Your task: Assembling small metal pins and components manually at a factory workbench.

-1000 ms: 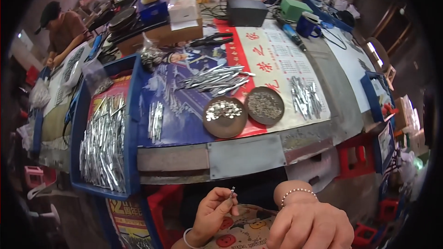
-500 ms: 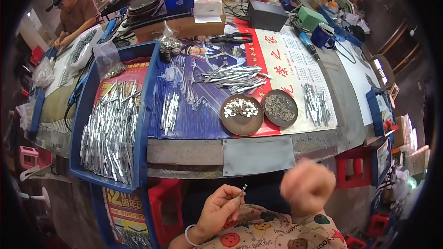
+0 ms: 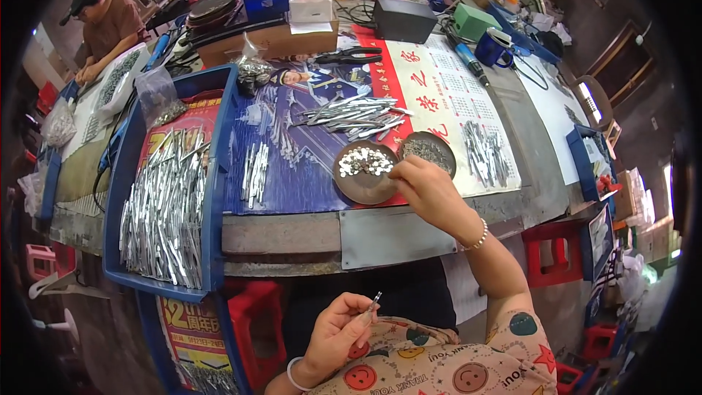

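Metal clutter covered the long surface (image 3: 285, 230), its top laid with printed posters and a red calendar sheet. At its left end sat a blue tray (image 3: 113, 263) heaped with silvery metal strips (image 3: 164, 212), and a looser pile of the same strips (image 3: 355, 113) lay further back near black pliers (image 3: 351, 55). A person in a dark cap (image 3: 102, 25) bent over work at the far left corner. Close to the front edge stood two round brown dishes side by side: the nearer dish (image 3: 358, 183) held small pale metal pieces (image 3: 364, 162), the other dish (image 3: 433, 148) darker bits.

The right hand (image 3: 424, 184), a bead bracelet on its wrist, reached out over the front edge and rested at the rim between the two dishes, fingertips pinched together at the pale pieces; I could not tell whether anything was caught in that grip. The left hand (image 3: 338, 329) stayed low above the lap, its grip closed on a thin metal strip (image 3: 373, 303) that pointed up and slightly right from between thumb and fingers.
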Demonstrator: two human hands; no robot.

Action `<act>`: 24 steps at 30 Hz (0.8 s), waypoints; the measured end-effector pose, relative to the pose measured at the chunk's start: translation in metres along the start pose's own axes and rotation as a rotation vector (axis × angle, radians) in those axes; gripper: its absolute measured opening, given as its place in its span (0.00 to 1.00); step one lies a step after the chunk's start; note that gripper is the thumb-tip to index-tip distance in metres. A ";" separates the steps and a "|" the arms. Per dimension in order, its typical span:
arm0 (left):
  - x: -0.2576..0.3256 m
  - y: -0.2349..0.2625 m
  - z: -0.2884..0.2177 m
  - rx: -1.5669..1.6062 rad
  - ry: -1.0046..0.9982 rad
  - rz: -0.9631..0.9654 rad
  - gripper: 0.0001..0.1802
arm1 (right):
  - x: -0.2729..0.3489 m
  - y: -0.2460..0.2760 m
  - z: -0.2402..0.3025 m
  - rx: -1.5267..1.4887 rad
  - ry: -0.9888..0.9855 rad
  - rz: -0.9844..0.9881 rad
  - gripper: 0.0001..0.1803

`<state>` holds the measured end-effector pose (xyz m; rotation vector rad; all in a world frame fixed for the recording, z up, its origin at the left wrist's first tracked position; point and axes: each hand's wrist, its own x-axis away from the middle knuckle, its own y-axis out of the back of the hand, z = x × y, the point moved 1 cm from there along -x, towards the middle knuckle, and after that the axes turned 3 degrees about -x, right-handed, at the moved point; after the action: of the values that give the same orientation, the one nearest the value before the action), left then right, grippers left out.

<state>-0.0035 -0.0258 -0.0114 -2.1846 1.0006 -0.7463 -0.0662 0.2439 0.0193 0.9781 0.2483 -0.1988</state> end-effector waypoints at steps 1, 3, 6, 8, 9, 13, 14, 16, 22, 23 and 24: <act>0.000 -0.001 0.000 0.000 0.004 -0.013 0.09 | -0.003 -0.004 -0.003 0.074 0.030 0.040 0.05; 0.000 -0.001 -0.001 0.001 0.011 -0.022 0.09 | -0.007 -0.010 -0.007 0.096 0.045 0.029 0.05; -0.001 -0.001 -0.001 -0.011 0.027 -0.038 0.09 | -0.014 -0.016 -0.006 0.224 0.044 0.097 0.03; -0.002 0.000 -0.002 -0.019 0.021 -0.041 0.09 | -0.016 -0.022 -0.009 0.287 0.086 0.113 0.03; -0.003 0.001 -0.002 -0.020 0.022 -0.039 0.09 | -0.016 -0.024 -0.011 0.288 0.084 0.111 0.03; -0.006 0.004 -0.001 -0.013 0.021 -0.037 0.09 | -0.019 -0.032 -0.012 0.344 0.139 0.122 0.02; -0.007 0.004 -0.001 -0.015 0.023 -0.035 0.09 | -0.019 -0.032 -0.011 0.368 0.147 0.128 0.02; -0.008 0.004 -0.001 -0.013 0.021 -0.043 0.09 | -0.019 -0.033 -0.011 0.345 0.142 0.135 0.02; -0.013 0.000 0.000 0.001 0.015 -0.071 0.07 | -0.004 -0.018 -0.007 0.293 0.091 0.171 0.06; -0.014 0.000 -0.001 -0.083 0.043 -0.139 0.06 | -0.003 -0.019 -0.006 0.279 0.081 0.168 0.07; -0.014 -0.019 -0.013 0.053 -0.002 -0.082 0.06 | -0.001 -0.021 -0.006 0.237 0.097 0.181 0.07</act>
<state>-0.0119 -0.0088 0.0073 -2.1910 0.8851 -0.7994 -0.0735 0.2373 0.0001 1.2412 0.2270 -0.0149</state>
